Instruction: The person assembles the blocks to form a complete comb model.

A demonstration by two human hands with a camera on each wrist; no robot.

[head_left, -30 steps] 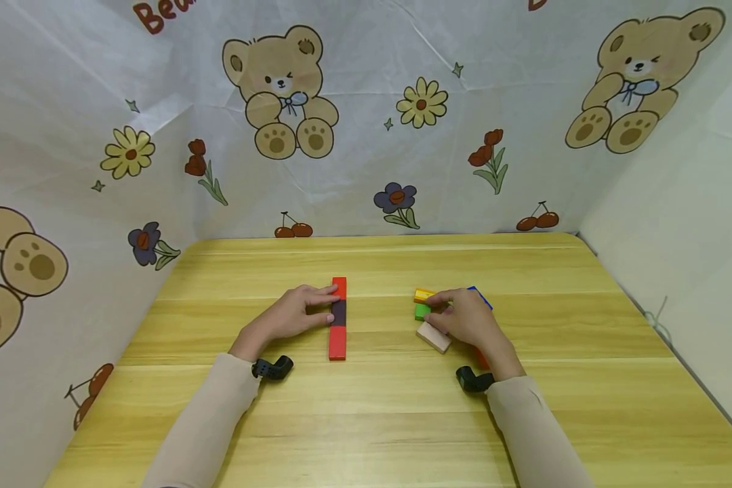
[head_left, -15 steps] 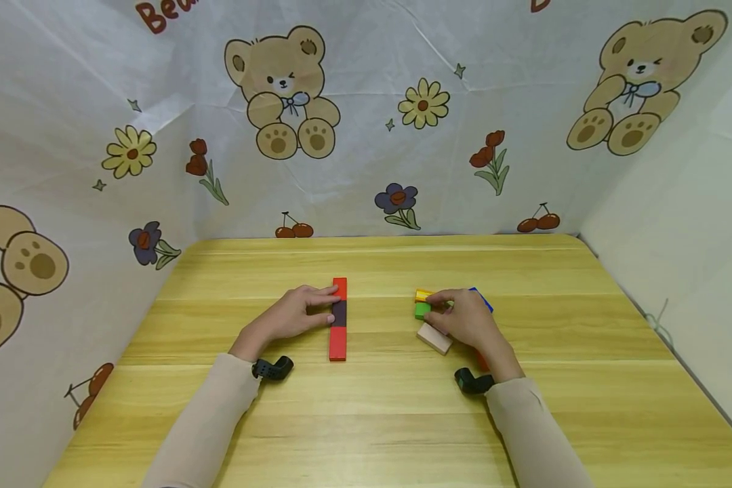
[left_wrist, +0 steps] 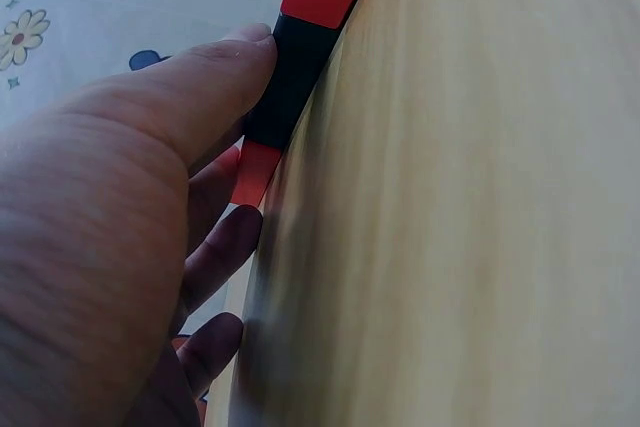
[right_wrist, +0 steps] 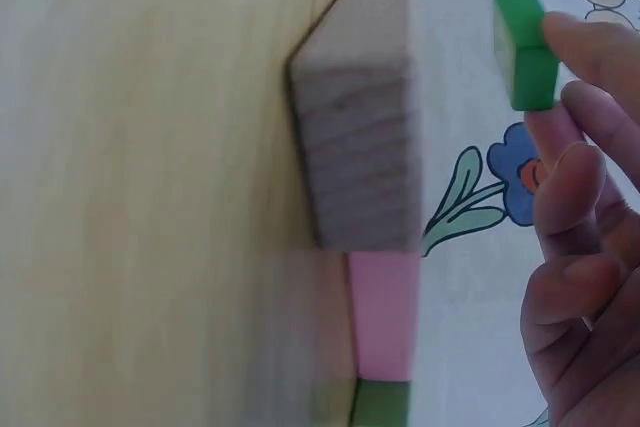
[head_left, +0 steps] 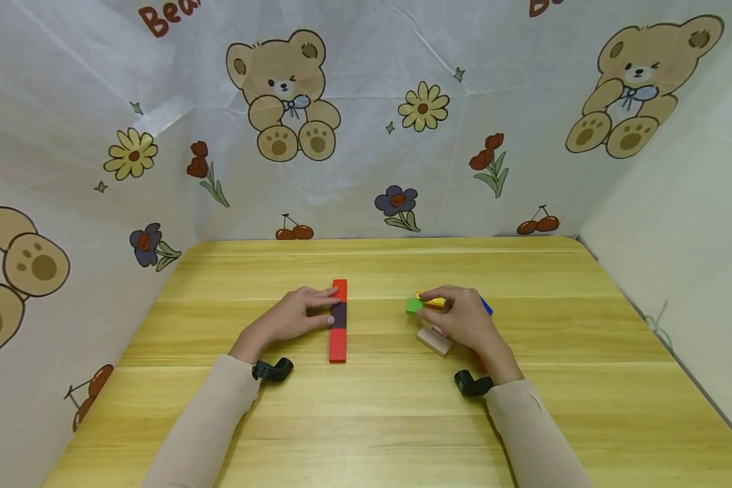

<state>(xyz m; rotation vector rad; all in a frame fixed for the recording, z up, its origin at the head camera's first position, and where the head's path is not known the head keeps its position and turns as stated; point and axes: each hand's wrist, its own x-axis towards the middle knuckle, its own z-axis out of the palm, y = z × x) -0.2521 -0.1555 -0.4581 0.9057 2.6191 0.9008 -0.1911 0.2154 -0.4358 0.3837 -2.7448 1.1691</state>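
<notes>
In the head view, a straight row on the table has a far red block (head_left: 340, 286), a dark block (head_left: 339, 316) and a near red block (head_left: 337, 347). My left hand (head_left: 294, 314) rests against its left side, fingers lightly extended; the thumb (left_wrist: 225, 77) touches the dark block in the left wrist view. Between thumb and fingertips, my right hand (head_left: 466, 317) pinches a small green block (head_left: 413, 306), seen raised off the table in the right wrist view. Under that hand lie a plain wooden block (head_left: 434, 342) and a yellow block (head_left: 434, 301).
Beyond the right hand a blue block (head_left: 486, 307) shows partly, and a red piece (head_left: 481, 363) peeks out beside the wrist. Behind the wooden block, the right wrist view has a pink block (right_wrist: 382, 315) and another green one (right_wrist: 380, 404). A bear-print cloth hangs behind the table.
My right hand has lifted the green block from beside the yellow one and shifted it slightly left. More of the yellow block shows now. My left hand has stayed in place.
</notes>
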